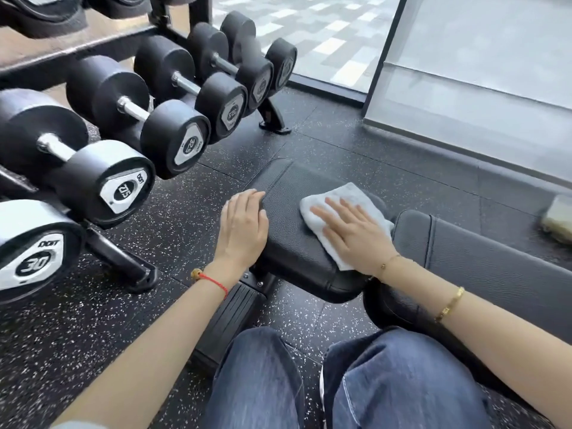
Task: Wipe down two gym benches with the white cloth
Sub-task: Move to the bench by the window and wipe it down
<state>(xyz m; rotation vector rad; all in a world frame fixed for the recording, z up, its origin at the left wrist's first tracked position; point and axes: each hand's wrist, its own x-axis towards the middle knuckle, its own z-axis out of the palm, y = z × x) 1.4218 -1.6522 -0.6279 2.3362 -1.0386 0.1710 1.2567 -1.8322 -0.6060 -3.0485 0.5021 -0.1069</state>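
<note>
A black padded gym bench lies in front of my knees, with its seat pad (294, 243) on the left and its longer back pad (483, 258) running off to the right. The white cloth (346, 199) lies folded on the seat pad. My right hand (356, 233) presses flat on the cloth with straight, spread fingers. My left hand (244, 227) rests on the seat pad's left edge, fingers straight and together, holding nothing.
A rack of black dumbbells (130, 134) stands close on the left, its foot (123, 264) near my left arm. A glass wall with a dark frame (387, 57) runs behind the bench. A pale object (557, 218) lies on the speckled rubber floor (93, 320) at far right.
</note>
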